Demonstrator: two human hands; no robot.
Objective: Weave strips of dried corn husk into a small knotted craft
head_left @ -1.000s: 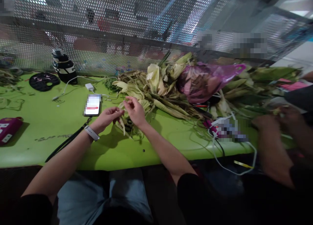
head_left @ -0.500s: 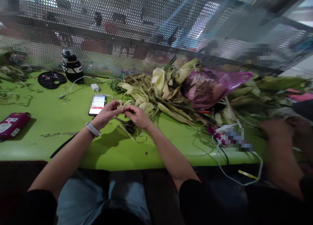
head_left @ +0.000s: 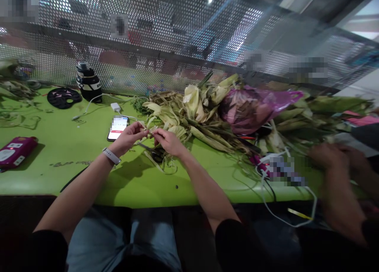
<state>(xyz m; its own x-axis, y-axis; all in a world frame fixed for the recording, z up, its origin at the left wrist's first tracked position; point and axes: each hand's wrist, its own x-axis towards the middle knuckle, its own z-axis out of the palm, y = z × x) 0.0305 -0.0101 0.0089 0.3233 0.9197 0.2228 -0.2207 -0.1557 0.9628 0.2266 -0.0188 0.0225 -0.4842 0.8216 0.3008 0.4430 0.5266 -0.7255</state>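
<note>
My left hand [head_left: 130, 137] is closed in a pinch on a pale strip of corn husk [head_left: 150, 129] above the green table [head_left: 89, 181]. Fingertips of my right hand [head_left: 169, 141] pinch the same small piece from the other side, a little apart from the left fingers. Its far end is too small to make out. Below the right hand lie what look like dark-handled scissors [head_left: 158, 155], partly covered, among thin husk shreds [head_left: 168, 170]. A lit phone [head_left: 118, 128] rests just behind my left hand. Dried corn husks [head_left: 192, 100] are heaped beyond my right hand.
A pink plastic bag [head_left: 248, 110] sits on the heap. At left are a black bottle [head_left: 89, 82], a black palette-shaped piece [head_left: 63, 97] and a magenta power strip [head_left: 18, 151]. White cables [head_left: 263, 197] hang over the edge near another person's hands [head_left: 331, 155]. Perforated metal panels [head_left: 166, 39] stand behind.
My fingertips have drawn slightly apart, with the husk strip between them. At right, the other person's hands have shifted a little to the left.
</note>
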